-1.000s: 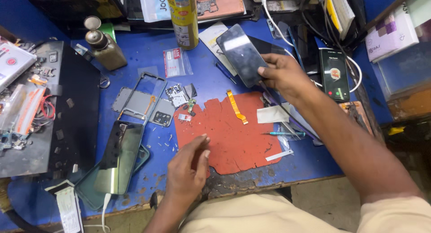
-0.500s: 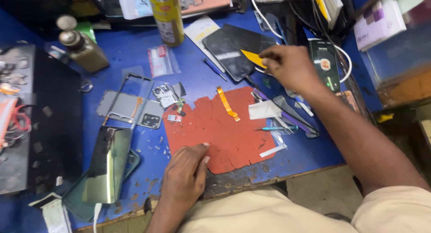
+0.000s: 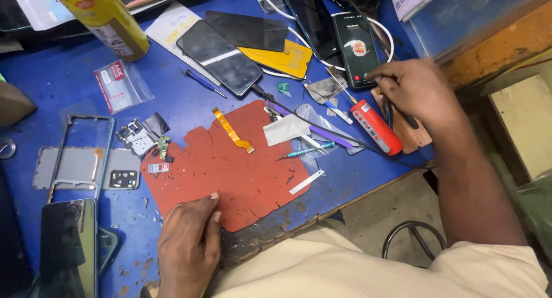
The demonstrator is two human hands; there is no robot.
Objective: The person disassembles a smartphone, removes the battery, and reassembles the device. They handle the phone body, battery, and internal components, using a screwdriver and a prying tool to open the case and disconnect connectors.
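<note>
Phone (image 3: 357,50) under right hand (image 3: 417,90) fingertips, grip unclear; left hand (image 3: 187,240) flat on red mat (image 3: 230,171).

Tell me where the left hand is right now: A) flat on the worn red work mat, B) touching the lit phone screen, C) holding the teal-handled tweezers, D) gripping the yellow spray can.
A: the left hand lies palm down on the near edge of the worn red work mat, holding nothing, while the right hand is over by the lit phone.
</note>
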